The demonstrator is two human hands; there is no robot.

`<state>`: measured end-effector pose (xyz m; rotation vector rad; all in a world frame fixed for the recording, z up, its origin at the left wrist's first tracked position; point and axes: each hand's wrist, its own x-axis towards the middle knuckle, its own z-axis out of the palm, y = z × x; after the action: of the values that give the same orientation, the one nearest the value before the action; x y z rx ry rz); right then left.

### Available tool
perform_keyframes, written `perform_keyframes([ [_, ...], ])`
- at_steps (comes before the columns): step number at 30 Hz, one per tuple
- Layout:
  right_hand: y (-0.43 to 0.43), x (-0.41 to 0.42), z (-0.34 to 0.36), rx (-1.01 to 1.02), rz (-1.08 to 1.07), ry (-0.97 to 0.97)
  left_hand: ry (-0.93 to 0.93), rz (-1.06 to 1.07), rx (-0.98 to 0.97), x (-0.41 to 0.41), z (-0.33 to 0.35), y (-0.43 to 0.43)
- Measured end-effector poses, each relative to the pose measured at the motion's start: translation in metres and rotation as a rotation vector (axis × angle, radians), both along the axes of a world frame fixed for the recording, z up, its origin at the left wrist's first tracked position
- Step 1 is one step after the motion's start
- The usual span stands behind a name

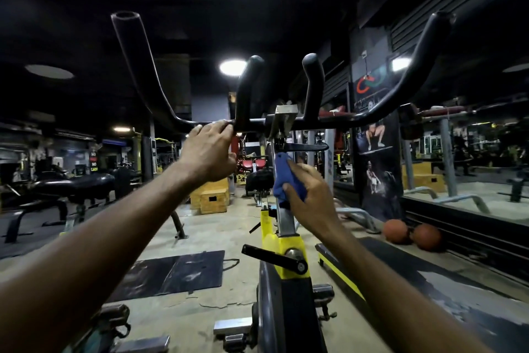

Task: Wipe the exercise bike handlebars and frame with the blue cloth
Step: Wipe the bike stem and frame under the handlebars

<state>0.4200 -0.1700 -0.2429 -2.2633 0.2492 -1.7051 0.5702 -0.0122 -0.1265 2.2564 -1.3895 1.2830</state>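
Observation:
The exercise bike's black handlebars (337, 120) span the upper middle of the head view, with two outer horns and two short inner horns. My left hand (207, 149) grips the crossbar just left of the inner left horn. Below the bars, a silver stem (283, 218) drops into the yellow and black frame (286, 249). My right hand (307, 198) holds the blue cloth (286, 178) wrapped against the upper part of that stem. The cloth hides the stem there.
A black flywheel (269, 309) sits low in front of me. A dark floor mat (174, 269) lies to the left, a yellow-edged machine base (343, 275) to the right. Two orange balls (412, 234) rest by the right mirror wall. Wooden boxes (211, 198) and benches stand farther back.

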Motion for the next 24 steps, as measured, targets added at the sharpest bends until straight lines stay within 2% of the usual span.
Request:
perform_keyframes([
  [6, 0.001, -0.019, 0.007, -0.332, -0.196, 0.279, -0.042, -0.025, -0.024, 0.017, -0.010, -0.007],
  [8, 0.009, -0.022, 0.015, -0.418, -0.274, 0.301, -0.047, -0.029, -0.036, 0.019, -0.012, -0.009],
  [11, 0.021, -0.006, 0.026, -0.446, -0.420, 0.251, -0.045, -0.049, -0.076, 0.018, -0.014, -0.012],
  [14, 0.034, 0.007, 0.024, -0.432, -0.487, 0.361, -0.041, -0.051, -0.077, 0.017, -0.013, -0.015],
  [17, 0.041, -0.004, 0.018, -0.476, -0.429, 0.539, -0.037, -0.061, -0.083, 0.018, -0.010, -0.016],
  [19, 0.050, -0.008, 0.023, -0.526, -0.443, 0.583, -0.045, -0.070, -0.095, 0.019, -0.009, -0.015],
  [21, 0.056, 0.003, 0.038, -0.656, -0.575, 0.534, -0.052, -0.075, -0.091, 0.021, -0.008, -0.015],
  [24, 0.061, 0.031, 0.064, -0.833, -0.899, 0.587, -0.047, -0.069, -0.047, 0.026, -0.005, -0.012],
])
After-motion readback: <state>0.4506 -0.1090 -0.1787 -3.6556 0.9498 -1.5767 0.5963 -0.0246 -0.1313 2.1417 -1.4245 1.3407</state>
